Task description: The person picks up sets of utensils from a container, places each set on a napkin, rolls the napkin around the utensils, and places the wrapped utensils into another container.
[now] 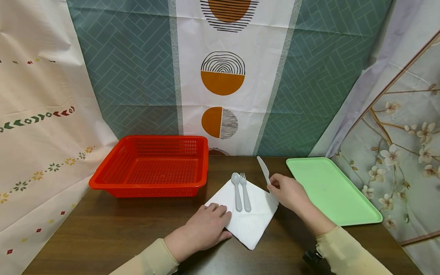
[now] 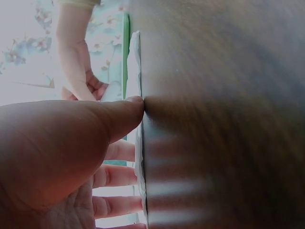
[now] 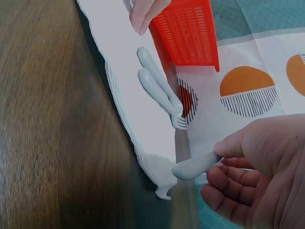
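Observation:
A folded white napkin lies turned like a diamond on the brown table. On it a grey spoon and a grey fork lie side by side, their heads pointing away from me. My right hand pinches a grey table knife by its handle over the napkin's right corner, blade pointing to the back; in the right wrist view the handle end sticks out from thumb and fingers. My left hand rests with spread fingers on the napkin's left edge, thumb at its near side.
A red plastic basket stands at the back left. To the right lies a light green tray, close beside my right forearm. Patterned cloths hang behind the table and along both sides.

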A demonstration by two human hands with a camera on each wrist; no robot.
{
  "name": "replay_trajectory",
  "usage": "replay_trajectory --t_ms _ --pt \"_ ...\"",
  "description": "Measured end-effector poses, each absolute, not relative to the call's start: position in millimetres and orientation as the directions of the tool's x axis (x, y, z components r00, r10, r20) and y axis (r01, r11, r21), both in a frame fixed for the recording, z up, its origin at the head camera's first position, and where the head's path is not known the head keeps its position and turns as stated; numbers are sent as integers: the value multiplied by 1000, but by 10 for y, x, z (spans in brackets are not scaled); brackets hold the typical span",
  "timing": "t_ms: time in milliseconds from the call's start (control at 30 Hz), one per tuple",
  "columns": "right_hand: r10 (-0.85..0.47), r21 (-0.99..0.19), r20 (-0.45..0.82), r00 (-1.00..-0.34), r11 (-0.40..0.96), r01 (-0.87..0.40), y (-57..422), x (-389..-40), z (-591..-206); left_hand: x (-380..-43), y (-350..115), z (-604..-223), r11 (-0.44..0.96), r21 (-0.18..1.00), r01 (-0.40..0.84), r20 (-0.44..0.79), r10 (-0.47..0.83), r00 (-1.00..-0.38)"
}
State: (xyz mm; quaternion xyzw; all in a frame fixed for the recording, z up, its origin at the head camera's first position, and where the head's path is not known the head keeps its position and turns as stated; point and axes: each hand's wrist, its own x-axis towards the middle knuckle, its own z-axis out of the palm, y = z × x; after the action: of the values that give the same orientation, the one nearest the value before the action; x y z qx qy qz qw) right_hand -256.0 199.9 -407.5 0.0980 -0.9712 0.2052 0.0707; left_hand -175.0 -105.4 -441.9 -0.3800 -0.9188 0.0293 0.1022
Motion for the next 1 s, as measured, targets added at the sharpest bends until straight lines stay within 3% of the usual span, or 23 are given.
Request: replay_trajectory --t_ms 1000 --pt "-156 -525 93 -983 832 -182 1728 -2592 -4266 -1751 -1048 -4420 715 -135 686 157 699 -698"
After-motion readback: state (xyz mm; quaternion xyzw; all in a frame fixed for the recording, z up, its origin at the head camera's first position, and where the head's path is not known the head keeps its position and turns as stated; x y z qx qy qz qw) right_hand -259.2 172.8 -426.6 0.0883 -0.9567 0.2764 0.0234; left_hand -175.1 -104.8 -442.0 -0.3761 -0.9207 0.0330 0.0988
